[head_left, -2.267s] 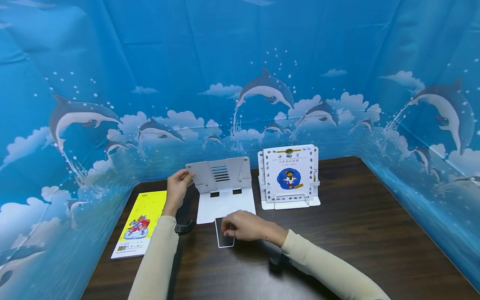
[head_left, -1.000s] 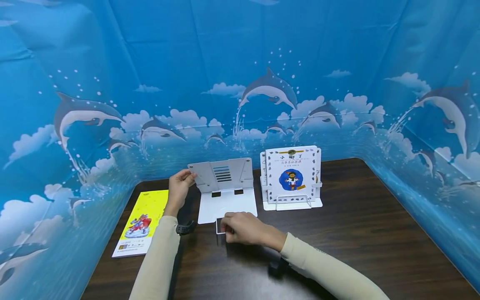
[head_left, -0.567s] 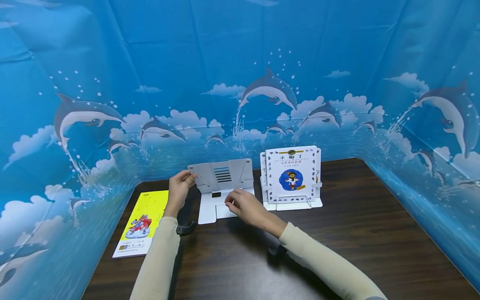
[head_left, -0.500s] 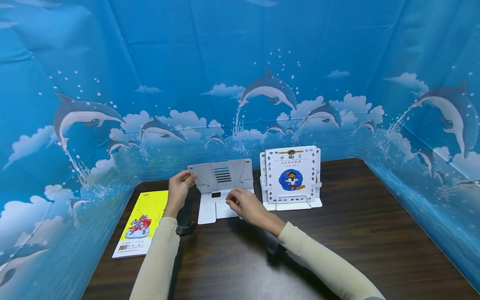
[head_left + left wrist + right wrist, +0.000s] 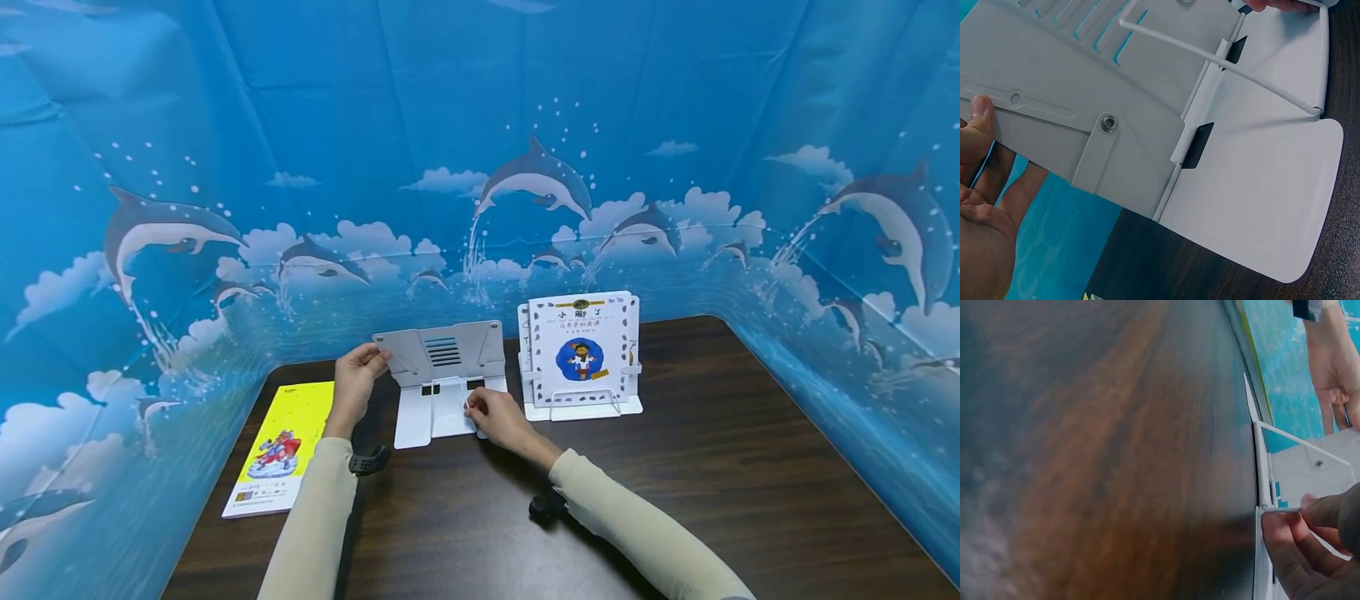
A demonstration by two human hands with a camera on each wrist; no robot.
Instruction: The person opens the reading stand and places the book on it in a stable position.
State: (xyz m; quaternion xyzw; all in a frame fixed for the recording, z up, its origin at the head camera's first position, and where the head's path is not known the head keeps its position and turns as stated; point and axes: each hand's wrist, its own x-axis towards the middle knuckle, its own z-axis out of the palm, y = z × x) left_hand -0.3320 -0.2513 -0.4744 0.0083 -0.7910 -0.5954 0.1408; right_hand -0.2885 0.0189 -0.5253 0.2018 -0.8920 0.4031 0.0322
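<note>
Pinching folding book stand's back plate point(image 5: 442, 372) with left hand point(image 5: 354, 383), wire page holder point(image 5: 1260, 81) with right hand point(image 5: 502, 419). Prob light, stiff, kinda slick; best grabbed edge-on.

A yellow-and-white book point(image 5: 281, 442) lies near a blue dolphin backdrop point(image 5: 420, 108).

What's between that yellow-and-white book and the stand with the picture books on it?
The head view shows an unfolded white bookstand there, holding no books, with the person's left hand and right hand both gripping it.
</note>
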